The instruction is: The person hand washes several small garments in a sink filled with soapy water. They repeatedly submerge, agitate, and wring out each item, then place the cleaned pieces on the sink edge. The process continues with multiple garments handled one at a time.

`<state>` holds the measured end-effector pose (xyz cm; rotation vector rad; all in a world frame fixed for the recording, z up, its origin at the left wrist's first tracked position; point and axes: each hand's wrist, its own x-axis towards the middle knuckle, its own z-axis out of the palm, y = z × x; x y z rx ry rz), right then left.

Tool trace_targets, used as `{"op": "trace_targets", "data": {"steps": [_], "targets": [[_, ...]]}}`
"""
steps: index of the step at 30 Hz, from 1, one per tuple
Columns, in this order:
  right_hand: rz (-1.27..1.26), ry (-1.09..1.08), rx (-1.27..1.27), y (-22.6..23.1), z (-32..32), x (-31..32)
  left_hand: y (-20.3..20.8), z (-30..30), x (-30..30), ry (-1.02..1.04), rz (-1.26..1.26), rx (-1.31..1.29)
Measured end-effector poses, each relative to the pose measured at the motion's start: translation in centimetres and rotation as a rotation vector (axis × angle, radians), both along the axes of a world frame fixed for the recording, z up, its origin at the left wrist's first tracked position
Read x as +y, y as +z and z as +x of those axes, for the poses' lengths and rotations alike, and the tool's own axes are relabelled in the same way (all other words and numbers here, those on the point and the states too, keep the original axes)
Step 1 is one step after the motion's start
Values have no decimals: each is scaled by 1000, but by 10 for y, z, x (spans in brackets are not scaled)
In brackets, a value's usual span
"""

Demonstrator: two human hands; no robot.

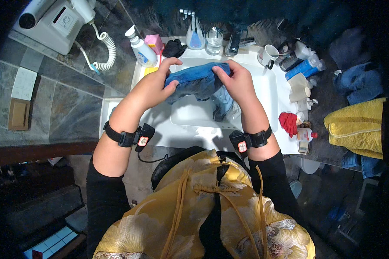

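A blue garment (194,80) with a lighter band along its upper edge is stretched between my hands above the sink (190,118). My left hand (160,82) grips its left end, thumb below and forefinger arched above. At the right end, my right hand (237,80) pinches the band, its thumb lying on the near face. The dark lower part of the garment hangs in folds. Behind it, partly hidden, a pale blue, wet-looking cloth (224,103) lies in the basin. The exact kind of garment does not show.
Along the sink's back rim stand a white pump bottle (141,49), a pink box (154,43), a spray bottle (196,36) and a mug (269,55). A red cloth (288,124) and a yellow towel (356,127) lie at right. A hair dryer (56,23) hangs at far left.
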<state>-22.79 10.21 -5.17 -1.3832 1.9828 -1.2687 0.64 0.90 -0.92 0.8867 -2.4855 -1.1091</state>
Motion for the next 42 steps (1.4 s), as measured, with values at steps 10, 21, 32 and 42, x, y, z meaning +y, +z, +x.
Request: {"op": "trace_targets", "data": {"steps": [10,21,32,42], "targets": [[-195,82,-134,26,18,9,2,-37,3,91,-22,97],[53,137,-1127,-22,-3,9,15,-50,-2,39,-15,324],[108,227,-1610,-115,40,-6,-5,-99,52,-182,27,270],[-48,340,-2127,-109,32,2,-21,-113,86,-238,193,381]]}}
